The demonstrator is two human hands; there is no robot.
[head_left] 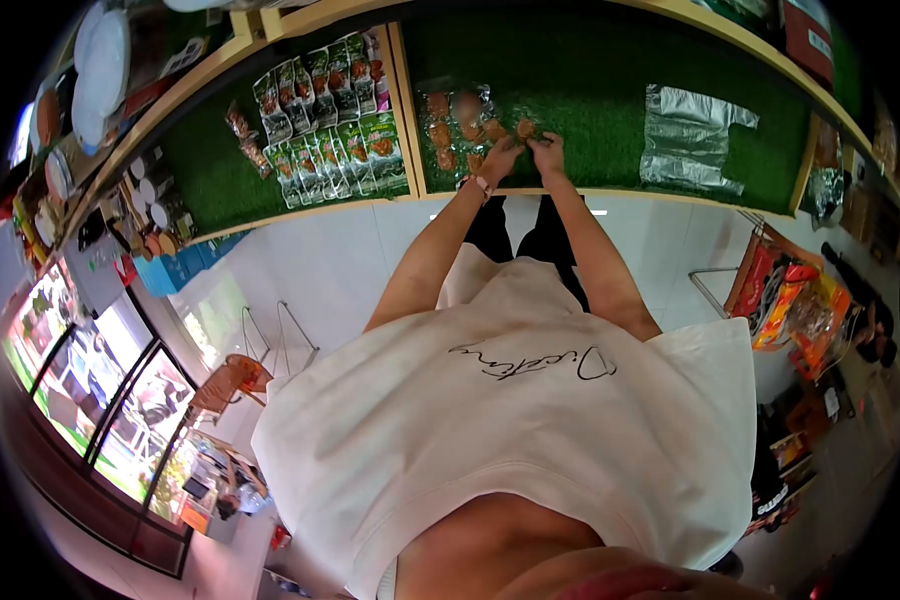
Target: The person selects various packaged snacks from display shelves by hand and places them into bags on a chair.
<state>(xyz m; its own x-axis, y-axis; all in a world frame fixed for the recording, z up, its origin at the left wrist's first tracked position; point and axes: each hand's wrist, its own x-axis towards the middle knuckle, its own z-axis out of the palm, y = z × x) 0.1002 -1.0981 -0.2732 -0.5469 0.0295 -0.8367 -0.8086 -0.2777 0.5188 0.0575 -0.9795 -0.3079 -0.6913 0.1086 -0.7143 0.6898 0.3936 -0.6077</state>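
On the green turf-covered table, my left hand point(499, 160) and my right hand point(547, 155) are close together, fingers bent inward. Just beyond their fingertips is a small brown packet point(526, 128), and my right fingers pinch at its edge. My left fingers are also closed, but what they hold is too small to make out. Another brown packet point(493, 130) lies just beyond my left hand. Several similar brown packets point(440, 133) are grouped on the left with clear wrapping around them. A band is on my left wrist.
A wooden divider point(403, 110) separates this section from rows of green-and-black printed pouches point(320, 80). A flattened silvery plastic bag point(685, 138) lies on the right. Wooden edging point(610, 194) runs along the table's front. A chair point(760, 270) with an orange bag stands right.
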